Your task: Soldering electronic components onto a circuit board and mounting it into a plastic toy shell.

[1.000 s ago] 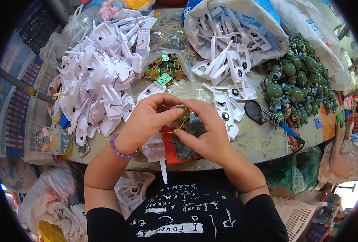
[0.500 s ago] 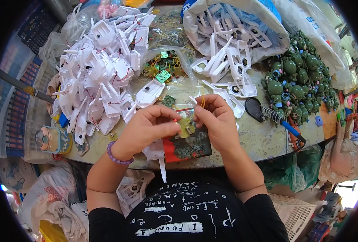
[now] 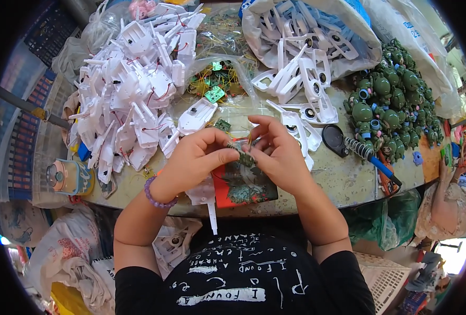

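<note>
Between my two hands, above the front of the table, is a small green circuit board (image 3: 243,157) with thin yellow wires. My left hand (image 3: 199,160) pinches its left edge between thumb and fingers. On the other side, my right hand (image 3: 281,160) is closed on the board's right end, its forefinger raised; the fingertips partly hide the wires. Below the hands lies a red and dark flat pad (image 3: 249,189). A white plastic housing (image 3: 201,194) with a narrow handle sticks out over the table edge beside my left wrist. Another white housing (image 3: 197,118) lies just beyond my left hand.
White housings with red wires (image 3: 133,89) are heaped at left. Bagged circuit boards (image 3: 217,84) lie behind the hands. White frames (image 3: 306,84) spill from a sack; green figures (image 3: 390,105) pile up at right. Near them are a soldering iron stand (image 3: 359,149) and a black round lid (image 3: 333,139).
The circuit board has been turned over between my hands, from its pale yellowish side to its dark green one. My right fingers have shifted their hold and the forefinger has lifted.
</note>
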### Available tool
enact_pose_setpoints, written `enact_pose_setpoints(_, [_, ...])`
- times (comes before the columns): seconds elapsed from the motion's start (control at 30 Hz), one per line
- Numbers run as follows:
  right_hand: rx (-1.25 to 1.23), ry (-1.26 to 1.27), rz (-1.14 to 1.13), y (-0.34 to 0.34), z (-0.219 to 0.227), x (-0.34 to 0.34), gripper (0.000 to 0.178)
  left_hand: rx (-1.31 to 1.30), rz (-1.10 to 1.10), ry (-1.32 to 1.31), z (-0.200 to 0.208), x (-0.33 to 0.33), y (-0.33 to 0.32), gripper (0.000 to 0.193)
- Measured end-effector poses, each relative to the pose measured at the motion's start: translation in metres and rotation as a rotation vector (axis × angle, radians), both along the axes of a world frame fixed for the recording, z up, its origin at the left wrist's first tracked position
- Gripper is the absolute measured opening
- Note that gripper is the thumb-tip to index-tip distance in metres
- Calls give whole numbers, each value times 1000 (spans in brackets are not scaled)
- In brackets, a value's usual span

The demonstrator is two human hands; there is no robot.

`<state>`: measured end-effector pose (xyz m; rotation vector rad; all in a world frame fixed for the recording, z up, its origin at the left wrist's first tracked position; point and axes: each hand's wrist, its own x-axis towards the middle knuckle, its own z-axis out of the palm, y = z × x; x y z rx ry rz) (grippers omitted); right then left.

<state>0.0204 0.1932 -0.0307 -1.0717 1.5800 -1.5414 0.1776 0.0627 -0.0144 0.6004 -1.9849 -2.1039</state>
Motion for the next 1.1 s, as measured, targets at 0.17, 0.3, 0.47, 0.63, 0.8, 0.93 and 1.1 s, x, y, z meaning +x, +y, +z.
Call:
enact_pose_setpoints(0.17, [-120, 560, -199, 0, -9, -5, 33, 55, 40, -41, -7, -5, -2, 16])
enact_pose_setpoints(0.3, [-322, 541, -142, -5, -1, 1, 23, -13, 38, 9, -11, -8, -6, 16])
enact_pose_setpoints(0.47, [-265, 531, -59, -2, 2, -2, 21, -402, 35, 204, -16, -7, -10, 23])
enact_pose_setpoints(0.63, [-31, 430, 118, 5, -1, -6, 16, -1129, -78, 71, -2, 10, -23, 32])
enact_pose_setpoints(0.8, [-81, 712, 101, -2, -3, -3, 14, -1231, 141, 124, -3, 34, -20, 21])
enact_pose_setpoints(0.93, [-129, 813, 80, -3, -2, 1, 15, -1055, -39, 175, -4, 46, -6, 18])
enact_pose_setpoints(1.1, [-164, 906, 88, -4, -5, 0, 19, -1082, -49, 186, -8, 36, 2, 20])
